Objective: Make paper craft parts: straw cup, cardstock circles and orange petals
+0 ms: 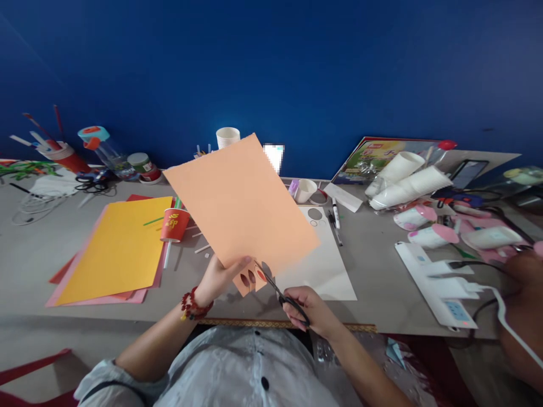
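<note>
A large sheet of orange paper (246, 203) is held up and tilted over the desk, with my left hand (220, 277) closed on its lower edge, thumb on top. Several leaf-shaped holes show near that lower corner. My right hand (307, 308) grips a pair of black-handled scissors (292, 305). Their blades reach up and left to the paper's edge, beside the holes. Behind the orange sheet, a white sheet of paper (331, 271) with round holes lies on the desk.
Yellow paper (123, 243) tops a stack of coloured sheets at left, beside a red paper cup (174, 224). Markers (335, 213) lie right of centre. At right are wrapped white cups (407, 186), a power strip (436, 288) with cables, and another person's arm (521, 316).
</note>
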Motion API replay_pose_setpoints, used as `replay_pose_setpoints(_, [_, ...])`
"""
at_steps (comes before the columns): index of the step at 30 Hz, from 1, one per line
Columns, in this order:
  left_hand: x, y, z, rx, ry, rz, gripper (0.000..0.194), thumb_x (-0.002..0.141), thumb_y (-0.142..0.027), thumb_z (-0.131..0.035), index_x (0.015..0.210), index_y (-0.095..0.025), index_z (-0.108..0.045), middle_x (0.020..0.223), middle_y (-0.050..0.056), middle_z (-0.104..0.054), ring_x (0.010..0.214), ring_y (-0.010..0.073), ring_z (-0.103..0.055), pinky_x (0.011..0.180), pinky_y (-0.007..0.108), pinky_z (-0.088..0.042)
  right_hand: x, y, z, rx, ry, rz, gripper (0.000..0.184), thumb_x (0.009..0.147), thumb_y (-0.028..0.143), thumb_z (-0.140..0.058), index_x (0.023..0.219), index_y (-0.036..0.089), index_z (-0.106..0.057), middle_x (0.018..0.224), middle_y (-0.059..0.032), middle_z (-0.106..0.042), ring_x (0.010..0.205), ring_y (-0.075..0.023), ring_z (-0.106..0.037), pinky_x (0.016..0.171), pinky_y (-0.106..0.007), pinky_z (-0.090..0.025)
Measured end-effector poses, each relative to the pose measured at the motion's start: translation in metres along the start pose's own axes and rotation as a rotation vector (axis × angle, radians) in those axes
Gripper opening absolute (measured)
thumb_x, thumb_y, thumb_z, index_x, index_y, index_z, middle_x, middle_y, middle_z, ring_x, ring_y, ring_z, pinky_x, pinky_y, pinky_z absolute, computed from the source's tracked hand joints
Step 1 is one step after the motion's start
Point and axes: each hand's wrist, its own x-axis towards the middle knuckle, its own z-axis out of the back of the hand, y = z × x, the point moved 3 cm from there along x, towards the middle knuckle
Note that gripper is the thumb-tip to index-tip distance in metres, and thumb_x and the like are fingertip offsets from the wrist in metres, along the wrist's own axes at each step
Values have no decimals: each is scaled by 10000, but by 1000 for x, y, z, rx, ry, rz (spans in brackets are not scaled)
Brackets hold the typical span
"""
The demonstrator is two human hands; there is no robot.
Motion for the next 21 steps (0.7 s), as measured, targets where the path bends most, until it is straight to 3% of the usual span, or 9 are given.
replay_pose_setpoints(10, [1,-3,-1,-17,59,0,355,860,-440,-684,947,-96,-691,754,100,-752,512,190,-692,458,273,-581,-1,8,-4,40,26,0,601,722,738,-667,594,200,-430,410,90,-418,326,-31,-321,379,-207,-188])
replay_pose_setpoints(21, [3,-4,0,26,70,17,358,845,-445,-696,949,-104,-661,734,78,-747,503,179,-681,469,267,-579,-3,0,0,-22,43,22,572,798,705,-623,622,198,-426,416,85,-420,340,-34,-323,385,-201,-187])
